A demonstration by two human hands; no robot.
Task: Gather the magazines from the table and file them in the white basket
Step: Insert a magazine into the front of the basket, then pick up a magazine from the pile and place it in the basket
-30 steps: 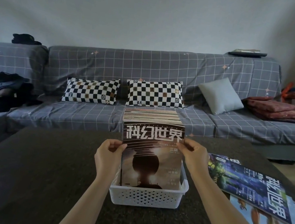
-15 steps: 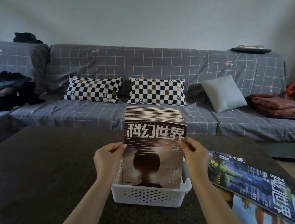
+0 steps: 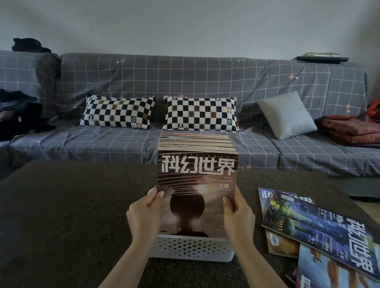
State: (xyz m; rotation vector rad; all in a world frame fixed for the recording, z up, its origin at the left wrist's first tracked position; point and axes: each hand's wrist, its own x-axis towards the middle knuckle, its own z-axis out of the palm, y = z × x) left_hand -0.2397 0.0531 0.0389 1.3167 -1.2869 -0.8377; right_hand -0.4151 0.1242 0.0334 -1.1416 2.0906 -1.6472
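Both hands, left grip (image 3: 146,210) and right grip (image 3: 238,218), are pinching the front magazine (image 3: 193,192) upright, seating it in the white basket (image 3: 193,248).

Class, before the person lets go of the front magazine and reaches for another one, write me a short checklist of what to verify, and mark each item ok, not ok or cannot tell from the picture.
1. Front magazine stands upright in the white basket: ok.
2. Both hands hold it by its side edges, left hand and right hand: ok.
3. Its bottom edge rests on the basket floor: cannot tell, the wall hides it.
4. Room in the basket for more: cannot tell; the row of magazines behind looks tightly packed.
5. Loose magazines lie on the table to the right, ready to pick up: ok.
6. Basket sits flat on the table: ok.
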